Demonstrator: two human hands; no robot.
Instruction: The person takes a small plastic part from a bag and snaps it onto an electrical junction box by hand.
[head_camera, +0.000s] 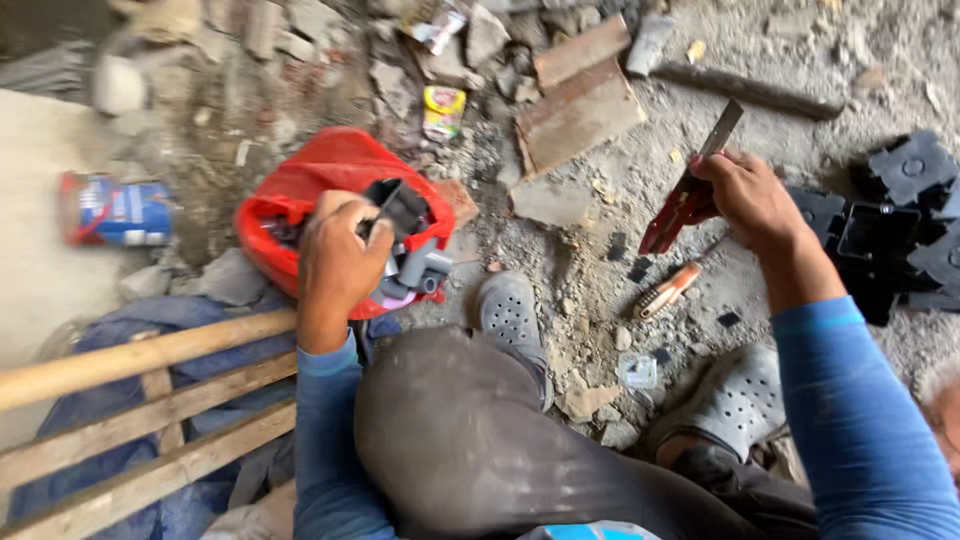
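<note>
Red bag (300, 185) of grey pipe fittings (420, 265) on the rubble floor (600, 200): left hand (335, 255) closed on a black part (385, 195) over it; right hand (745, 195) grips a red-handled cutter (685, 205). Black boxes (890, 230) lie beside, seemingly awaiting work.

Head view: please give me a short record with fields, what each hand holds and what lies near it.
left hand: grips a black part over the red bag
red bag: open, grey pipe fittings inside
right hand: holds a red-handled cutter, blade pointing up
ground by right hand: orange-handled tool, black plastic boxes
left edge: wooden rails, blue can
</note>
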